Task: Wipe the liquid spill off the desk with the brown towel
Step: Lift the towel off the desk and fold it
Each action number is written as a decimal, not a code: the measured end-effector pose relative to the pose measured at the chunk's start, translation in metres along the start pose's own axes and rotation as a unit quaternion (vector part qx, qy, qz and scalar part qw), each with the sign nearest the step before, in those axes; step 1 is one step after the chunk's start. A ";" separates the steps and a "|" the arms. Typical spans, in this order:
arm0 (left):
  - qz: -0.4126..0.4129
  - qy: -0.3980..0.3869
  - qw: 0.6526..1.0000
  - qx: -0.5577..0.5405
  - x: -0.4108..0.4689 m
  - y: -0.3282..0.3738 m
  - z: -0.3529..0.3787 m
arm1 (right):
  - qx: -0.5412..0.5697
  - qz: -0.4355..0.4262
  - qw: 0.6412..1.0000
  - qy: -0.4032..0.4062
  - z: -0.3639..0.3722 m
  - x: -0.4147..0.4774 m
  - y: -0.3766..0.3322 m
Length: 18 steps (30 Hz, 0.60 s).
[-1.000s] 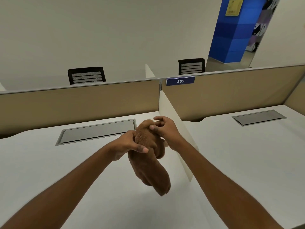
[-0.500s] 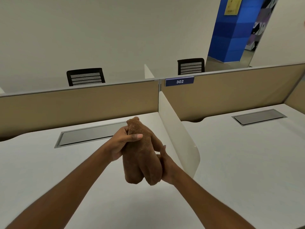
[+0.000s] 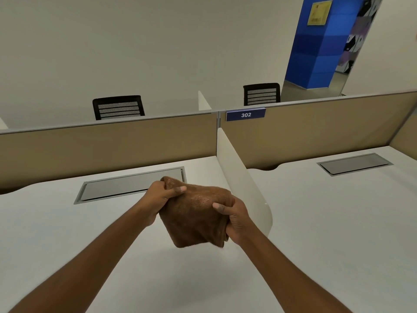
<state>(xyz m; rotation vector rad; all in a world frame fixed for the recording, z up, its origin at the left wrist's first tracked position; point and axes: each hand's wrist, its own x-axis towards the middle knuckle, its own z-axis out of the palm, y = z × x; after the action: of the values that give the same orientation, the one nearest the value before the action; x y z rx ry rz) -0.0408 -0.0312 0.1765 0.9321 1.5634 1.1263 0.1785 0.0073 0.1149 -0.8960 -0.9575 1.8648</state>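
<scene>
The brown towel point(image 3: 196, 215) hangs bunched in the air above the white desk point(image 3: 67, 233), held between both hands. My left hand point(image 3: 161, 196) grips its upper left corner, thumb on top. My right hand point(image 3: 234, 219) clutches its right side, fingers wrapped under the cloth. The towel's lower fold droops a little above the desk surface. No liquid is visible on the desk in this view; the patch under the towel is hidden.
A white divider panel point(image 3: 243, 184) stands just right of my right hand. A grey cable hatch point(image 3: 133, 184) lies behind the towel. Tan partition walls point(image 3: 108, 145) close off the back. A second desk point(image 3: 338, 222) lies to the right.
My hands have pulled apart, spreading the towel from an upright bundle into a wider shape. My right hand moved from under the towel to its right side.
</scene>
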 end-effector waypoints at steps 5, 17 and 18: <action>-0.067 0.022 0.997 -0.011 0.001 -0.012 0.001 | -0.044 -0.039 0.997 0.041 -0.003 0.000 -0.008; -0.104 0.112 0.983 -0.100 -0.002 -0.031 0.008 | -0.091 -0.017 0.987 0.130 -0.012 0.003 -0.008; -0.104 0.115 0.983 -0.102 -0.002 -0.030 0.008 | -0.107 -0.012 0.985 0.135 -0.012 0.004 -0.009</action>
<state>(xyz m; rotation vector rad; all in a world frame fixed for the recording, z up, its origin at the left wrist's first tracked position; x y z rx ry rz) -0.0341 -0.0402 0.1472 0.5048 1.6493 1.2482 0.1904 0.0170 0.1160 -1.2260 -1.0055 1.5889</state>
